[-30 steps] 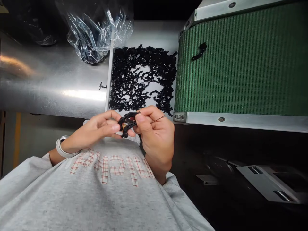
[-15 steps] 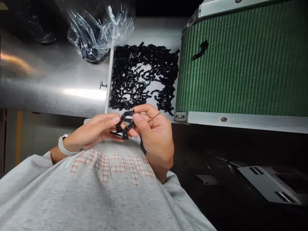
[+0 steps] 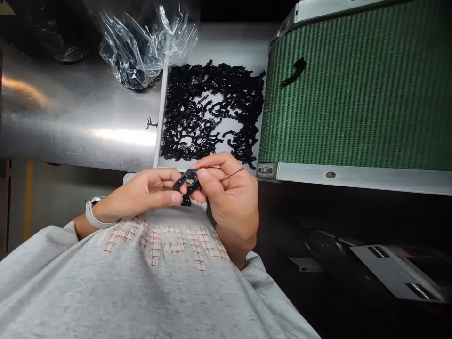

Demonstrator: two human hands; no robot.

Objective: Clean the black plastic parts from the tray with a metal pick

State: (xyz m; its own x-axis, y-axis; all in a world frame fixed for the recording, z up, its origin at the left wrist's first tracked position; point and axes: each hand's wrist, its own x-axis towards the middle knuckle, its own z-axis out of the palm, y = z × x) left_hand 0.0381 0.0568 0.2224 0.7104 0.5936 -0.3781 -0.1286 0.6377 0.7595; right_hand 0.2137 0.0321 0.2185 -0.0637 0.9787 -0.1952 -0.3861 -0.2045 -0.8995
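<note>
Head view: left hand (image 3: 141,195) and right hand (image 3: 229,202) pinch black part (image 3: 187,184)

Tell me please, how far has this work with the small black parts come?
Done, it seems: one black part lies on the green belt. In hand: the left hand and the right hand pinch a black piece together at their fingertips, close to the body. Left: a large pile of black parts covers the white tray, so most of the work probably remains.

The head-worn camera looks down, close on the left hand (image 3: 141,193) and right hand (image 3: 233,207).
</note>
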